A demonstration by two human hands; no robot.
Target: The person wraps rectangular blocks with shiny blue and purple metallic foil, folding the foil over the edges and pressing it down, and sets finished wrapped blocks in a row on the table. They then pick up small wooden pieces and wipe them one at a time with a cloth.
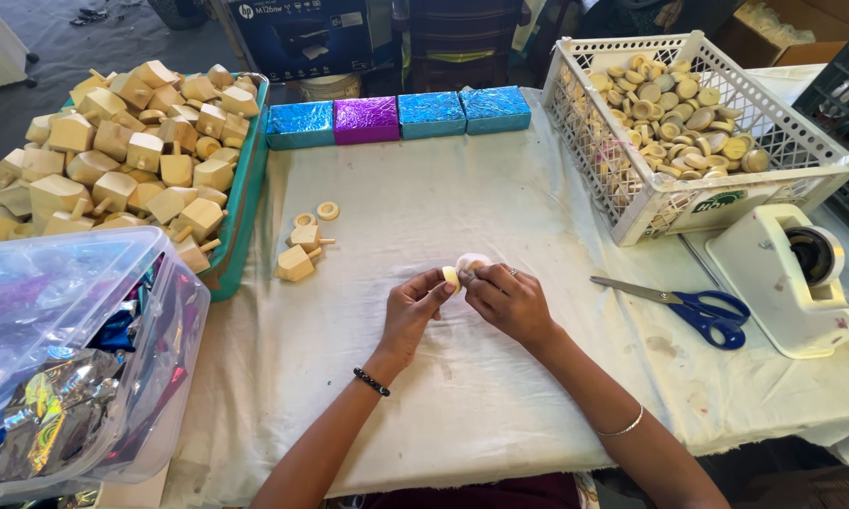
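White cloth, creased and faintly stained, covers the work table; grey floor shows beyond its far left corner. Nearest on the left stands a clear plastic tub filled with crinkled metallic foil. At the centre, both hands meet over the cloth: the left hand, with a dark bead bracelet at the wrist, pinches a small pale wooden ring at its fingertips, and the right hand, ringed and with a thin bangle on the wrist, closes its fingertips on a rounded pale wooden piece touching that ring. To the right lie blue-handled scissors, blades closed, beside a white tape dispenser. Left of the hands rest a few loose wooden tops and rings on the cloth. Farther left, a teal tray is heaped with faceted unfinished wooden tops. Farther right, a white lattice crate contains flat wooden discs. Along the far edge sit four foil-wrapped boxes in a touching row: blue, purple, blue, blue.
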